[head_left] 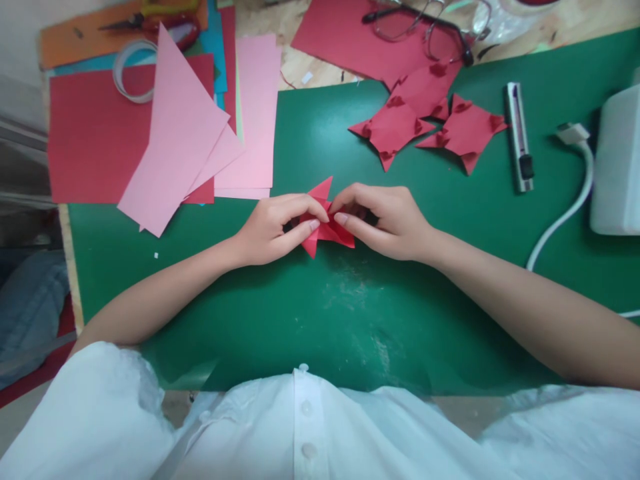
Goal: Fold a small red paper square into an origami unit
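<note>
A red folded paper star (327,230) is held just above or on the green mat (280,320), between both hands. My left hand (277,227) pinches its left side with thumb and forefinger. From the other side, my right hand (383,217) pinches near the star's middle, its fingertips close to the left ones. Points of the star stick out above and below the fingers; its centre is partly hidden by them. Beyond my right hand lie more red paper stars (393,130), some overlapping, with small curled bits at their points. Another red star (465,132) lies to their right.
Pink paper pieces (173,140) lie over red sheets (90,133) at the left, with a tape roll (120,70) and scissors (150,20). Glasses (425,27) rest on red paper at the back. A box cutter (520,137), white cable (565,213) and white box (617,167) are right.
</note>
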The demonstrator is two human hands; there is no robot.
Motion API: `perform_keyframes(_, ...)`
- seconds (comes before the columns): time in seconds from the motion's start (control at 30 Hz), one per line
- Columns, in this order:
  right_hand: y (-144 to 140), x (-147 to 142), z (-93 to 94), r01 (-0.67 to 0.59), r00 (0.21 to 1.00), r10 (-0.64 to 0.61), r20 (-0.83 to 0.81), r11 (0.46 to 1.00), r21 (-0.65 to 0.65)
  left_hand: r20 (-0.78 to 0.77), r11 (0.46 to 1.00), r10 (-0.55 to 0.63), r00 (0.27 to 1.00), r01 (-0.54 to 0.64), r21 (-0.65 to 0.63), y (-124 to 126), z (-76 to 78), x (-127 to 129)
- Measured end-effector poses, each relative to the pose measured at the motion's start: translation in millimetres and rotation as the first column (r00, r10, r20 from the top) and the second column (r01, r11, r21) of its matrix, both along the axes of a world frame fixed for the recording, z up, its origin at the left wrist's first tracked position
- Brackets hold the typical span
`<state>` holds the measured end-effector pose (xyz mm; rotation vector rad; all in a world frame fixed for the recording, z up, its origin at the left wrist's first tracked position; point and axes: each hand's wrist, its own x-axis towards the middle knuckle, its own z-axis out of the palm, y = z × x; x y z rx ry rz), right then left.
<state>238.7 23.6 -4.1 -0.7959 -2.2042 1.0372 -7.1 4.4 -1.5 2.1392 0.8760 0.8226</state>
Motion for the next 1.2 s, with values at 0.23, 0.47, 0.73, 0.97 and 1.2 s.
perform_keyframes(0.23,0.6,0.0,0.9,-0.012,1.0,0.012,0.005,0.999,0.046,0.001,0.999,-0.02,1.0,0.02,0.045,0.1,-1.8,0.5)
perform_keyframes(0.47,0.4,0.0,0.2,-0.017,1.0,0.017,0.004,0.999,0.048,0.015,0.998,-0.033,0.999,0.032,0.06,0.3,-2.7,0.6)
perform_keyframes(0.73,1.2,0.2,-0.6,-0.018,1.0,0.017,0.019,0.998,0.053,-0.007,0.999,-0.027,1.0,0.028,0.035,-0.1,-1.9,0.5)
perform_keyframes(0.97,-0.2,-0.7,0.6,0.003,1.0,-0.003,0.011,1.0,0.006,0.001,0.999,-0.01,1.0,0.01,0.031,-0.7,-1.8,0.9)
perform_keyframes(1.2,-0.6,-0.9,3.9,0.029,0.999,-0.029,0.041,1.0,0.004,0.033,1.0,0.028,0.999,-0.028,-0.006,-1.6,-1.1,1.4)
